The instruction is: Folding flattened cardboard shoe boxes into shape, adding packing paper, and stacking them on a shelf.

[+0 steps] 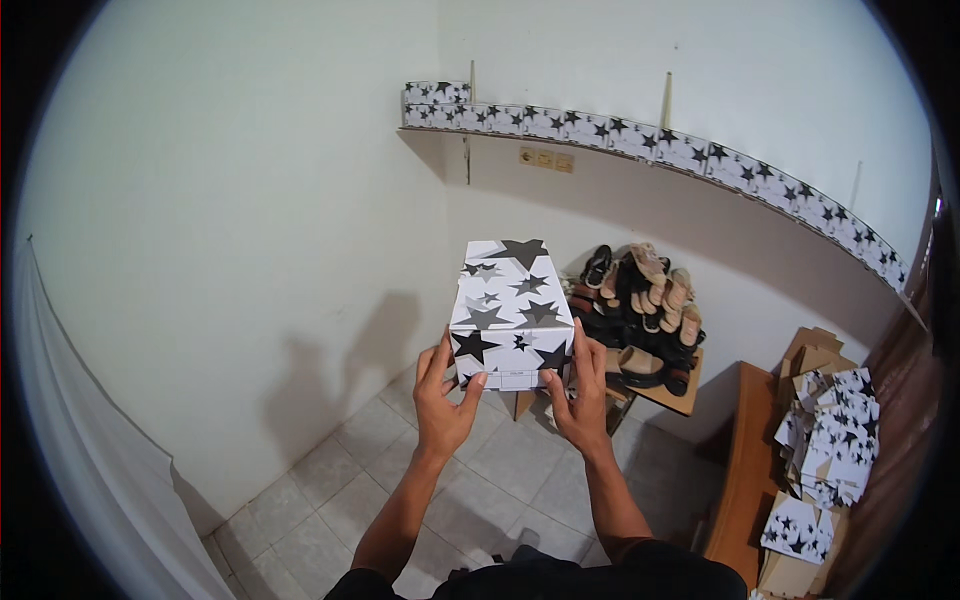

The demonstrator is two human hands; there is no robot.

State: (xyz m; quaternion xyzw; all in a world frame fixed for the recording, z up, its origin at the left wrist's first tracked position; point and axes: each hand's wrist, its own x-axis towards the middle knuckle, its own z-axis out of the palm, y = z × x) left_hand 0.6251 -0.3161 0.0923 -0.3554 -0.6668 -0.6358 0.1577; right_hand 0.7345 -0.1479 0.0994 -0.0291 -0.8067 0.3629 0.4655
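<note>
Left hand (443, 405) and right hand (581, 410) grip a starred box (511, 310); its label (516, 380) looks blurred.

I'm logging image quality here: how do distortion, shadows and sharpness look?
Head view: the row of boxes along the wall bows, and the corners go black; head view: a soft shadow falls on the left wall; head view: the star-patterned box, left hand and right hand look reasonably sharp, without strong glare.
</note>
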